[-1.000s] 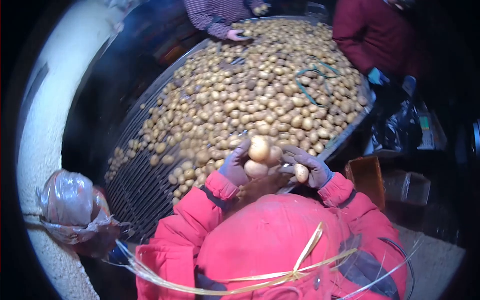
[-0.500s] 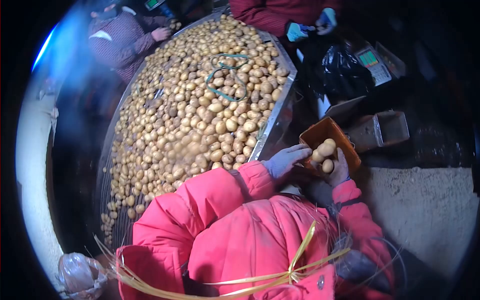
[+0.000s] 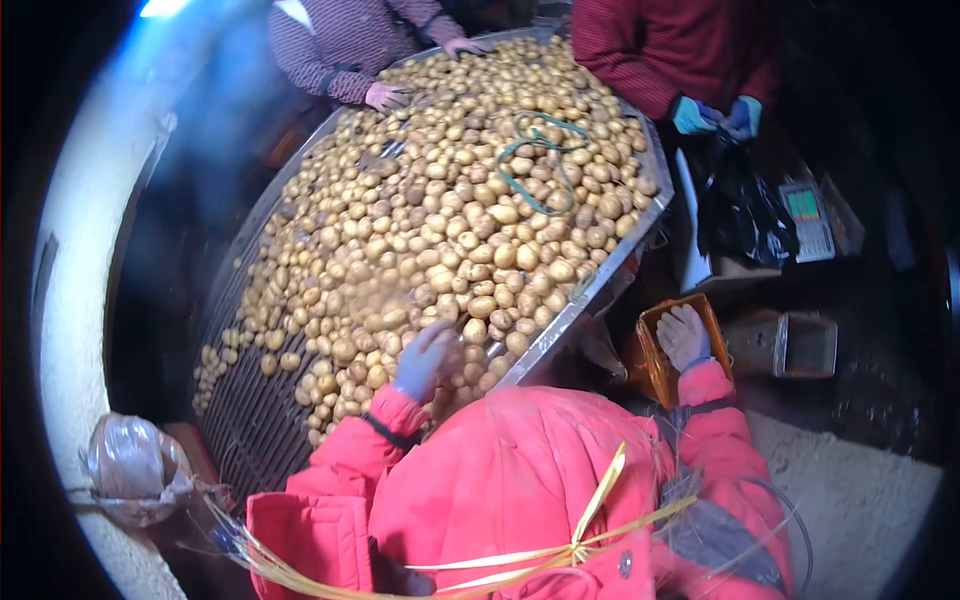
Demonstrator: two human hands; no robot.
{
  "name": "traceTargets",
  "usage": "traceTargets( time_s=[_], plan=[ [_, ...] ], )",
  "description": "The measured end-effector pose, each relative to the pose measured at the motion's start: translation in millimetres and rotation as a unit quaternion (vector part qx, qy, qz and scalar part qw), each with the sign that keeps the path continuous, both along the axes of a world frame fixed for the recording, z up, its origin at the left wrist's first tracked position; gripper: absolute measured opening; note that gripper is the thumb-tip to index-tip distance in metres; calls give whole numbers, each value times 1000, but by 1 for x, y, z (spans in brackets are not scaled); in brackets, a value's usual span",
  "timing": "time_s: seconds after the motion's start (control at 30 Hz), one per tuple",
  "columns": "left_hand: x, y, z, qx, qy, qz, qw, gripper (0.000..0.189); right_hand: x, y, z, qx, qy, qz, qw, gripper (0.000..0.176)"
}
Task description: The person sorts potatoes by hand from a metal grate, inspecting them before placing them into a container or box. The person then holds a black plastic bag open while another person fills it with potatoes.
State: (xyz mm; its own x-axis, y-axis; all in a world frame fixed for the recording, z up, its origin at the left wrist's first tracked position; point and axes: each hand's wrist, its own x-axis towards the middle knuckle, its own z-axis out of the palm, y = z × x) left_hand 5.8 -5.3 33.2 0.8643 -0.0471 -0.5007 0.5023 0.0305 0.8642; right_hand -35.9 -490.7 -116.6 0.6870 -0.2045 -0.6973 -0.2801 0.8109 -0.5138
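My left hand (image 3: 428, 360), in a pale glove and slightly blurred, is at the near edge of a large heap of potatoes (image 3: 480, 245). Its fingers are stretched out over the potatoes, with none visibly held. Over the mouth of an orange-brown box (image 3: 722, 362) rests my right hand (image 3: 684, 337), also gloved. Those fingers lie extended and slightly spread, with nothing in them. My hand covers much of the box's inside, so its contents are hidden. The potatoes lie on a slatted table (image 3: 262, 425) with a metal rim (image 3: 560, 332).
A green strap (image 3: 520, 180) lies on the heap. Across the table, a person (image 3: 335, 45) reaches into the potatoes; another (image 3: 670, 55) handles a black bag (image 3: 745, 215). A scale (image 3: 808, 222) and an open-topped container (image 3: 808, 345) stand at right. A plastic-wrapped bundle (image 3: 135, 465) is at lower left.
My right hand held several potatoes over the box and is now empty there. My left hand has moved left from the box to the heap. The view has shifted; the far-left person now reaches in.
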Motion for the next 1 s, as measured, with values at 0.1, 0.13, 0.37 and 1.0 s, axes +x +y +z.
traceTargets(
  time_s=[0.1, 0.13, 0.37, 1.0],
  plan=[
    [-42, 65, 3, 136, -111, 138, 975, 39, 61, 26, 38, -83, -96, 128, 984, 54],
    [-59, 77, 9, 279, -158, 142, 937, 42, 79, 43, 58, -126, -160, 185, 961, 52],
    [-179, 142, -37, 561, -126, 158, 803, 52, 190, 187, 117, -501, -306, 421, 692, 46],
    [-234, 126, -49, 706, 43, 146, 691, 55, 356, 487, 105, -714, -378, 477, 344, 68]
  ],
)
